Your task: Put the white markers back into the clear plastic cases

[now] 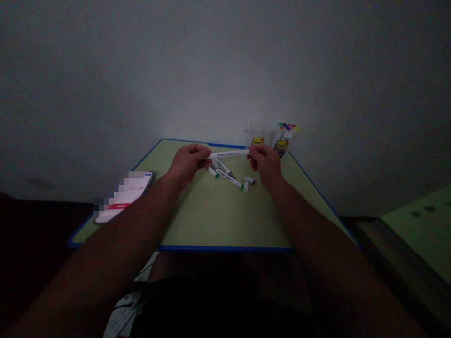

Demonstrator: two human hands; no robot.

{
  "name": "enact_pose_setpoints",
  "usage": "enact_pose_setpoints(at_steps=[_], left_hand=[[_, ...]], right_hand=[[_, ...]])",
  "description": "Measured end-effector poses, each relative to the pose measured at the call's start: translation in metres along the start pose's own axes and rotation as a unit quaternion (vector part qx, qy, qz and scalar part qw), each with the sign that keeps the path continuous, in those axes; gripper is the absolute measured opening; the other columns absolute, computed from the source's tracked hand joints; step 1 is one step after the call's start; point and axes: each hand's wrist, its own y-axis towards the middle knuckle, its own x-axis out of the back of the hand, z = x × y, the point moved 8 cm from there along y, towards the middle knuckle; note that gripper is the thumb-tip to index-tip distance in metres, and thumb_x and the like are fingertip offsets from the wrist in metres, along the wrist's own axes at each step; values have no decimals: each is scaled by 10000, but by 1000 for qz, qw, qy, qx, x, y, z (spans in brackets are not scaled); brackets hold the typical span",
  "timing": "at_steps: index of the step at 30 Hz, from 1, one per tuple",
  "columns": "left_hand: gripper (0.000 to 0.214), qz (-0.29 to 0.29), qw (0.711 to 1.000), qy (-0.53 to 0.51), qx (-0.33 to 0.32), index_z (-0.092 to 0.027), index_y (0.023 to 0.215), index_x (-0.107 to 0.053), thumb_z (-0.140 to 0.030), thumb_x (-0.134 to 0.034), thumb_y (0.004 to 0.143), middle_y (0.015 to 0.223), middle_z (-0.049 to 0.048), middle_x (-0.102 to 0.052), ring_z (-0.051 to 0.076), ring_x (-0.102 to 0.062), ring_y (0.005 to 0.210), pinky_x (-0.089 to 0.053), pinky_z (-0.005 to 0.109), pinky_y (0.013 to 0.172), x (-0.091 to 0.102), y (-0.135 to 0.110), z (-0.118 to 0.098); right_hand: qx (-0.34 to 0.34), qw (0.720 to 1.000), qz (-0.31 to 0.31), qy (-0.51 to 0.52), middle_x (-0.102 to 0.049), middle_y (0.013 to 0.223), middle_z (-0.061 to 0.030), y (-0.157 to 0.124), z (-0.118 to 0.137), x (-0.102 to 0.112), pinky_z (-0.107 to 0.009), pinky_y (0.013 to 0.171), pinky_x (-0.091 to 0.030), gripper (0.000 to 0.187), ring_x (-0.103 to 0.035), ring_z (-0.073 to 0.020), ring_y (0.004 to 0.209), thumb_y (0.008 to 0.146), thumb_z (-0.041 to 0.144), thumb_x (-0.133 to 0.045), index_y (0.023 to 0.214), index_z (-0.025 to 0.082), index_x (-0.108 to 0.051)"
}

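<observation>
A white marker pen [228, 153] is held level above the small green table [211, 220]. My left hand [188, 163] is closed on its left end and my right hand [265, 163] pinches its right end. Under the held pen, a few more white markers [225, 174] with green tips lie on the table, and loose caps [248, 182] rest just left of my right hand.
A phone [124, 196] with a lit screen lies at the table's left edge. Two clear cases stand against the wall at the back right, one [284, 136] holding several coloured markers, the other [256, 136] looking empty. Another green surface [423, 230] is at the right.
</observation>
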Motion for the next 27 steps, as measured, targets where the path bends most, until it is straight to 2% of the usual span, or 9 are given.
enact_pose_setpoints(at_steps=[16,22,27], left_hand=[[83,-1,1000,-6,6,-127,675,-638,-116,-709,716,660,34,-642,100,-607,562,-517,227,574,0,0,1],[71,-14,1000,-7,5,-124,696,-641,-120,-711,707,647,20,-628,99,-603,554,-522,229,576,2,1,1],[79,-19,1000,-9,11,-114,710,-642,-110,-719,693,674,23,-643,99,-615,556,-531,228,578,2,1,3]], right_hand=[[20,1000,5,-5,-616,657,29,-1,3,-1,-203,439,-353,140,-458,-62,473,760,298,-658,829,177,-659],[32,999,20,1,-575,619,55,-2,3,-3,-206,425,-335,276,-450,-65,475,695,262,-677,955,173,-695],[61,997,33,17,-617,703,43,-1,5,-5,-208,425,-358,327,-448,-53,479,667,276,-701,978,175,-696]])
